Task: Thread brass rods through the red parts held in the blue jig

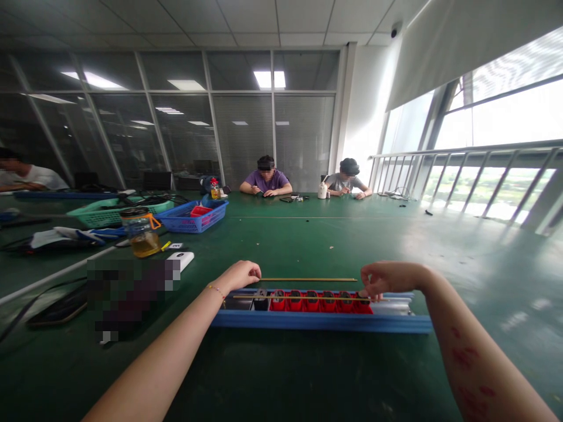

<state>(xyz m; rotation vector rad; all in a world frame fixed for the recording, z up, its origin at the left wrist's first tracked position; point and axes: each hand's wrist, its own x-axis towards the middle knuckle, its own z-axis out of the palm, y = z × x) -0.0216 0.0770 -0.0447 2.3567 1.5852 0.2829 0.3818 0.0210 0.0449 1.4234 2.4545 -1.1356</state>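
Observation:
A long blue-edged metal tray (321, 322) lies across the table in front of me. Several red holders (312, 303) with dark pieces in them stand in a row inside it, with a black holder (261, 303) at their left end. A thin yellowish rod (303, 298) rests lengthwise over the row. Behind the tray is a second thin yellowish rod (308, 279), its left end at the pinched fingertips of my left hand (241, 275). My right hand (382, 280), fingers curled together, hovers over the tray's right end; what its fingertips hold is unclear.
To the left stand a jar (144, 234) of amber liquid, a blue basket (193, 218), a green basket (103, 215) and a white object (183, 258). A dark phone-like object (59, 305) lies nearer. Two people sit at the far side; another person is far left.

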